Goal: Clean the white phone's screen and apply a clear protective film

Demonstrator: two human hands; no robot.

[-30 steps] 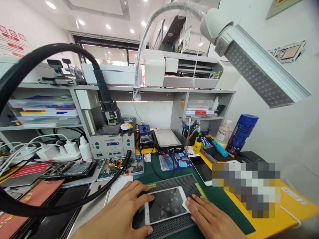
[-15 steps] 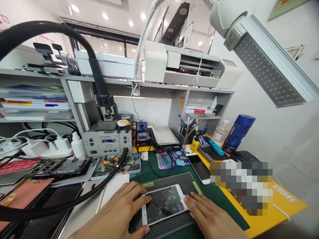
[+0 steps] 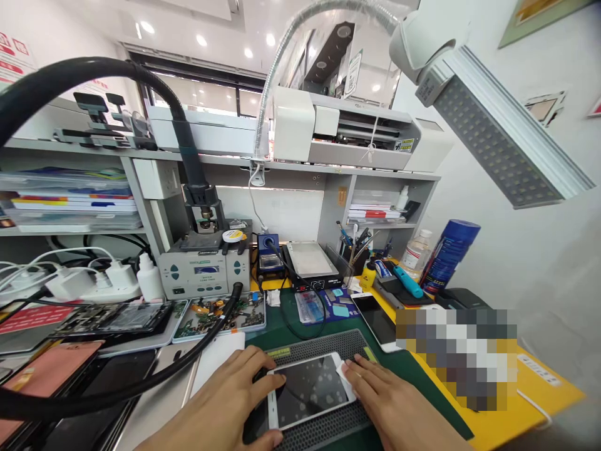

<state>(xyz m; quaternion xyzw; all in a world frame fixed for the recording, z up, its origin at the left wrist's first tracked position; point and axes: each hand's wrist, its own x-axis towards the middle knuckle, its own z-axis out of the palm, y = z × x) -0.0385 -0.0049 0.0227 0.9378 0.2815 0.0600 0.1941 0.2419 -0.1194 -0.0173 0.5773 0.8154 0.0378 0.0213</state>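
A white-framed phone (image 3: 312, 389) lies face up on a dark mesh-patterned mat (image 3: 300, 438), its dark screen dotted with round pale smudges. My left hand (image 3: 239, 388) steadies its left end, one finger resting on the screen's corner and the thumb by the lower edge. At the right end my right hand (image 3: 380, 394) has its fingers close together over a small piece of white wipe (image 3: 342, 371), pressed at the phone's edge. Most of the wipe is hidden under the fingers.
Several phones (image 3: 103, 382) and a tray of small parts (image 3: 220, 313) lie to the left, under a black hose (image 3: 188, 369). Another white phone (image 3: 375, 319) is at the right, near a blurred patch. A rework station (image 3: 204, 272) and heating plate (image 3: 312, 263) stand behind.
The camera view has tilted slightly upward. My right hand and the wipe have shifted a little up and left along the phone's right end; my left hand keeps its place.
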